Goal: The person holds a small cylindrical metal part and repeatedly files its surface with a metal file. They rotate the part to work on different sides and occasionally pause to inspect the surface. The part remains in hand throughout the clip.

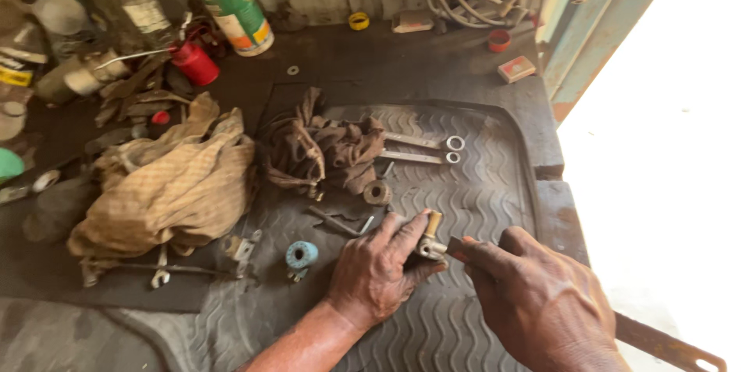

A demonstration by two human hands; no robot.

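Midway, seemingly: left hand (374,267) pinches the small brass-tipped metal fitting (428,241); right hand (538,298), fingers pressed together, works its end; fitting not yet set down.

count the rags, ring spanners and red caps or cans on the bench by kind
rags: 2, tan and brown
ring spanners: 2
red items: 3, can, small cap, ring cap
total: 7
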